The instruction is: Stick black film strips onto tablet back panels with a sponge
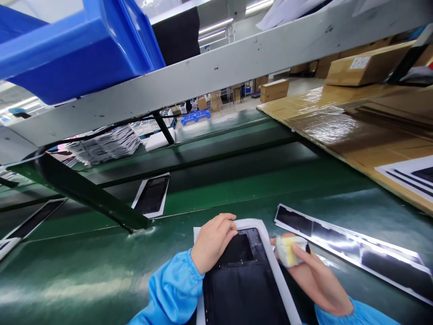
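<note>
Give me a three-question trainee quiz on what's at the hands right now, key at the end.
1. True or false: the left hand rests on the black panel.
2. What does the right hand hold? A) a screwdriver B) a yellow-white pad C) a tape roll
3. Fill in: the long glossy strip lies on the ____ belt, to the panel's right.

Key: 1 true. 2 B, the pad is pinched in the fingers beside the panel's right edge. 3 green.
</note>
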Demonstrator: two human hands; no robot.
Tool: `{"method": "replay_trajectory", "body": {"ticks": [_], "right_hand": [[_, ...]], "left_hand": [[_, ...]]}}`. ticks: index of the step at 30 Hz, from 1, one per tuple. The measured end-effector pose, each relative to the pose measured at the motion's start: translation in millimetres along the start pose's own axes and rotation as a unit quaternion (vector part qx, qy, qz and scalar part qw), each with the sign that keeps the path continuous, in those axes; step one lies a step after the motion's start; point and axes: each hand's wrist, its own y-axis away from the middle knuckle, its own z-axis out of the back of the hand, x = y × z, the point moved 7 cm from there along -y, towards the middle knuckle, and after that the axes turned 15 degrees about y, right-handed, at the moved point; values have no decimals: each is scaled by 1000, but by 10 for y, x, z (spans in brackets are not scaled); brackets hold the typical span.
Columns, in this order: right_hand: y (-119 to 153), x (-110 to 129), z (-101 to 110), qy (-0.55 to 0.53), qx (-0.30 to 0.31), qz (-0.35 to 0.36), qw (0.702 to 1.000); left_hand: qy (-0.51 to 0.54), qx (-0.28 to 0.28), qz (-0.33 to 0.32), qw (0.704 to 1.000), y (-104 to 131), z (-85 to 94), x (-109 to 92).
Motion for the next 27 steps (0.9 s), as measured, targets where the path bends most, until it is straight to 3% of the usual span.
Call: {"method": "replay_trajectory", "body": {"ticks": [3,8,11,17,23,25,27], "right_hand": [[-19,17,-84,-68,14,6,998],[-6,55,-211,-72,61,7,996],[81,28,-217,-35,84,6,996],[318,-49,-413,104,191,-41,975],[271,22,-506,271,148,50,950],[259,51,-502,300,112,78,944],[257,93,-462,298,68,88,948]], "left_hand": [[0,-5,-14,1000,10,30,-39],[3,-19,-23,1000,38,125,-143],[4,-24,-30,999,51,154,-175],[-39,-16,-9,999,47,119,-72],[-52,-27,2,998,50,121,-50],[-63,-63,-8,996,62,193,-84],[-78,-136,-13,988,95,335,-111]]}}
